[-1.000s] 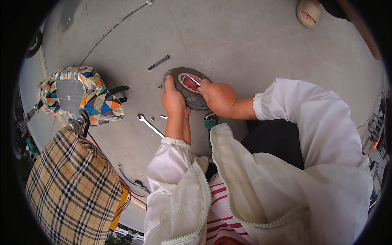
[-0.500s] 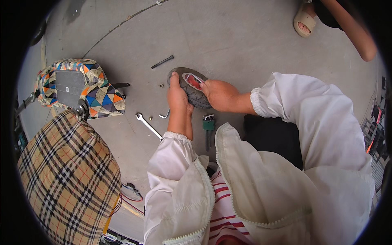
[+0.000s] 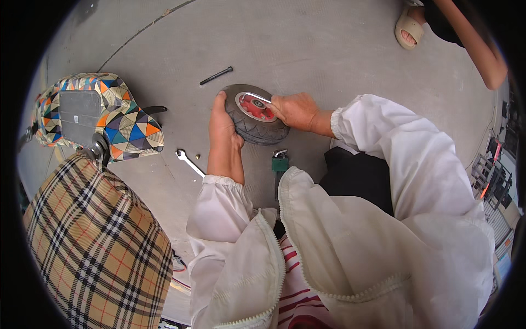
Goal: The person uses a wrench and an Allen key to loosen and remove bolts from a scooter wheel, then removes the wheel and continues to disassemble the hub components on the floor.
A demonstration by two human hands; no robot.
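Observation:
My left hand grips the left side of a black rubber wheel with a red hub. My right hand holds a silver rod-like tool, apparently a hex key, lying across the hub; its tip is at the hub's left part. Below the wheel stands a green key holder with silver keys. To the left lie an open-ended wrench and a small brass nut; a long dark bolt lies above the wheel.
A scooter with patterned deck and plaid-covered part fills the left side. A person's sandaled foot and bare arm are at top right. Metal racks stand at the right rim. Grey concrete floor surrounds these.
The wheel and both my hands sit a little higher in view, with more of the red hub's face showing. The other person's arm has dropped further into view since a second ago.

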